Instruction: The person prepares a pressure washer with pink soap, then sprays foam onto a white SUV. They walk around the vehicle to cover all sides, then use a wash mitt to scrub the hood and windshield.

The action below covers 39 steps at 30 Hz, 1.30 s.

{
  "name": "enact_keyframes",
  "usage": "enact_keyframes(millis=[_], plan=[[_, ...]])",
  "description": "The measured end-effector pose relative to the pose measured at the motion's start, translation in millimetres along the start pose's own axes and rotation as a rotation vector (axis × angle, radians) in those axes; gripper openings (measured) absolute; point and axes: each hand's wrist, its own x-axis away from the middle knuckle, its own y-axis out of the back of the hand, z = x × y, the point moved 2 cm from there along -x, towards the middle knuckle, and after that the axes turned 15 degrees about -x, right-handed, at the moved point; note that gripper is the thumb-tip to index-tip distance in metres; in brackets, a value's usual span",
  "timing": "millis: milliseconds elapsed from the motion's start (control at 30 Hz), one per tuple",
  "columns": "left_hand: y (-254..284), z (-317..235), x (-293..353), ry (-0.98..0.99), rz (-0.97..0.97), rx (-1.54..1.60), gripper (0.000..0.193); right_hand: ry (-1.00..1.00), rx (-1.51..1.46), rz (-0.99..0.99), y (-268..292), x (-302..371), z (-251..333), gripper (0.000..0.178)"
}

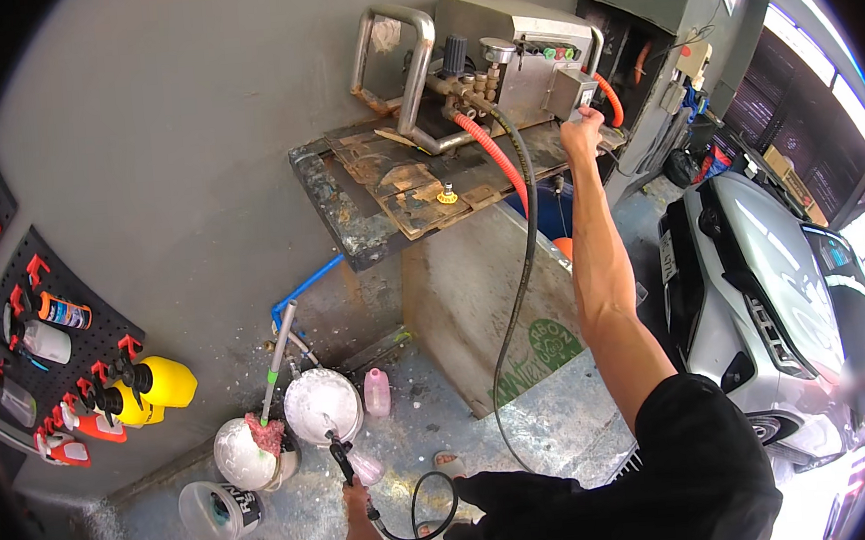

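My left hand point(356, 492) is closed around the grip of a black spray gun point(341, 459). The gun's nozzle end is just over a white, foam-covered bucket point(324, 408), and a black hose loops away from the grip. Up on the shelf stands a steel pressure washer point(527, 48) with a gauge, brass fittings and coloured knobs. My right arm stretches up to it, and my right hand point(583, 131) is at the lower edge of its small metal switch box point(570, 94). Those fingers are bent; what they grip is hidden.
A second foamy bucket point(245, 454) has a brush with a grey handle point(278, 361) across it. Nearby are a clear bucket point(209, 516) and a pink bottle point(377, 392). Yellow sprayers point(167, 382) hang on a wall pegboard at left. A silver car point(770, 296) stands at right.
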Motion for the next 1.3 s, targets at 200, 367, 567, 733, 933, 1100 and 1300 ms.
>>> enact_keyframes(millis=[200, 367, 567, 733, 933, 1100, 1300], plan=[[-13, 0, -4, 0.025, -0.001, -0.008, 0.041, 0.037, 0.123, -0.054, 0, -4, 9, 0.055], [-25, 9, -18, 0.113, -0.041, -0.114, 0.049, 0.157, 0.462, 0.077, 13, -26, -4, 0.053], [-44, 19, -14, -0.025, -0.120, -0.115, 0.057, 0.432, -0.115, -0.041, 68, 12, 74, 0.037], [-29, -14, 11, 0.002, -0.082, 0.085, 0.050, 0.607, -0.984, 0.572, 77, 222, 130, 0.016], [-21, -38, 83, 0.005, -0.100, 0.506, 0.042, -0.613, -0.293, 1.673, 5, 523, 14, 0.036], [-15, -51, 161, -0.052, -0.131, 0.747, 0.068, -1.367, 0.217, 1.735, -22, 682, -71, 0.093], [10, -39, 241, -0.433, -0.319, 0.520, 0.047, -1.987, -0.545, 1.717, -24, 760, -32, 0.060]])
